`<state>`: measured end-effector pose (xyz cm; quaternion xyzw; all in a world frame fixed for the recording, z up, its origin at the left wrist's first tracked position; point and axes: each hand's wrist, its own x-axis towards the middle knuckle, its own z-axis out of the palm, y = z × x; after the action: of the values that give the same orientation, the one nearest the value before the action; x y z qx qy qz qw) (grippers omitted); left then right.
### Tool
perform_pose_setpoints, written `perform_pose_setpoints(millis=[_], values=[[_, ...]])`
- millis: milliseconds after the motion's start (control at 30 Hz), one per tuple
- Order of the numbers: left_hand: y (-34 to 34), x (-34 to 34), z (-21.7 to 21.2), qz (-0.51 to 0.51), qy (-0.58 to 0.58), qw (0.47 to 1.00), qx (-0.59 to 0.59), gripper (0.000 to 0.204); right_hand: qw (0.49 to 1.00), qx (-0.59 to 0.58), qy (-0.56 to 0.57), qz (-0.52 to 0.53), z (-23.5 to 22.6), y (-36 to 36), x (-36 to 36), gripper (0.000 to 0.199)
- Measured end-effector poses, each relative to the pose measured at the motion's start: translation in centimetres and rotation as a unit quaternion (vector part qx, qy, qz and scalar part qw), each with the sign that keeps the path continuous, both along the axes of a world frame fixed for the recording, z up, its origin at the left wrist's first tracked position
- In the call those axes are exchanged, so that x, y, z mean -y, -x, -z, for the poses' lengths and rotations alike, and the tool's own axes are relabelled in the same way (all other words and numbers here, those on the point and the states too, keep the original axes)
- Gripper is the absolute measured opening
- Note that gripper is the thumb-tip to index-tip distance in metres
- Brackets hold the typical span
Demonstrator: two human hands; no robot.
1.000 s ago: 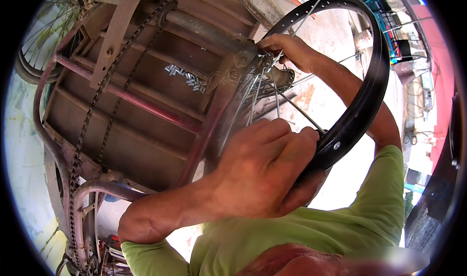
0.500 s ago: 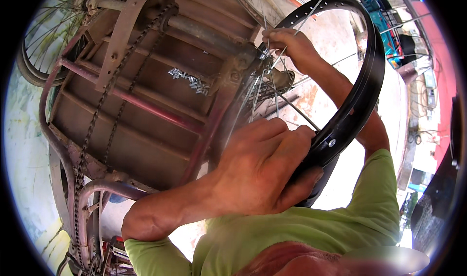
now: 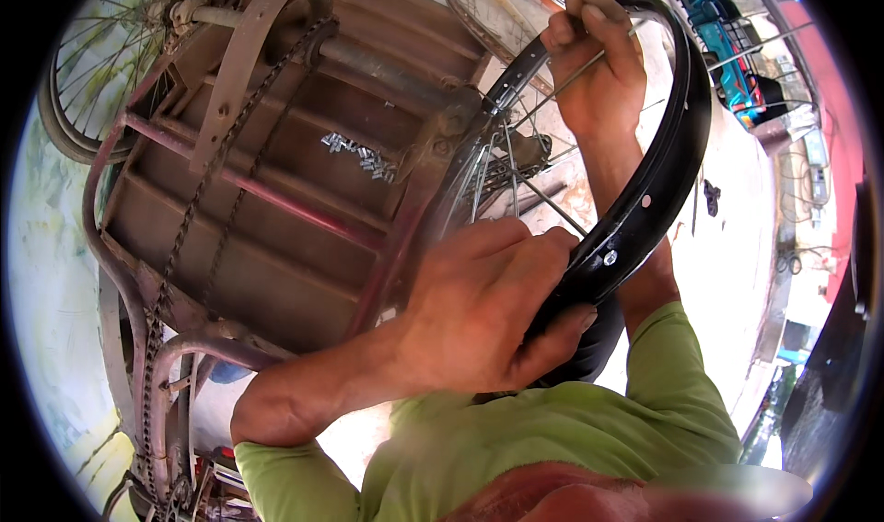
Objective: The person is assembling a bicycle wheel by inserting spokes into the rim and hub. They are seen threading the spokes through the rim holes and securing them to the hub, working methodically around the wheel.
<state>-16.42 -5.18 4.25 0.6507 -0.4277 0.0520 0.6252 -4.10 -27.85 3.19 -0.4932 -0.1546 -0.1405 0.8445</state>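
A black wheel rim [image 3: 679,158] stands tilted before me, with thin metal spokes [image 3: 555,205] running between it and a hub [image 3: 529,152]. My left hand [image 3: 483,306] is closed round the rim's near side, thumb underneath. Inside the far part of the rim, my right hand [image 3: 599,75] is raised with bent fingers. It pinches a spoke [image 3: 559,87] that slants up from the hub. The exact fingertip contact is partly hidden by the hand itself.
To the left lies an upturned brown cart frame [image 3: 267,218] with a drive chain [image 3: 201,174]. Small silver metal pieces [image 3: 361,156] are heaped on its panel. Another spoked wheel [image 3: 78,108] stands far left. Teal crates or tools [image 3: 727,57] sit far right.
My right hand has moved from beside the hub up toward the far rim, with the spoke swinging along. The rim has shifted slightly left, with my left hand still on it.
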Motion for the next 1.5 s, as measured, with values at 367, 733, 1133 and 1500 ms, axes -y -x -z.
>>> perform_pose_setpoints(millis=[367,733,1133,1500], values=[[0.5,0.7,0.7,-0.047,0.047,0.998,-0.001,0.037,0.997,0.055,0.02,0.05,0.5,2.3,-2.2,0.032],[0.3,0.5,0.6,-0.038,0.041,0.998,-0.009,0.038,0.991,0.046,-0.055,0.112,0.7,1.9,-2.4,0.03],[-0.3,-0.2,-0.3,-0.013,0.015,1.0,-0.01,0.041,0.97,0.036,-0.022,0.238,0.8,0.3,-1.4,0.013],[-0.8,-1.8,-1.6,0.029,-0.005,0.973,-0.228,0.024,0.988,-0.028,-0.007,0.155,2.4,-0.1,-0.2,0.032]])
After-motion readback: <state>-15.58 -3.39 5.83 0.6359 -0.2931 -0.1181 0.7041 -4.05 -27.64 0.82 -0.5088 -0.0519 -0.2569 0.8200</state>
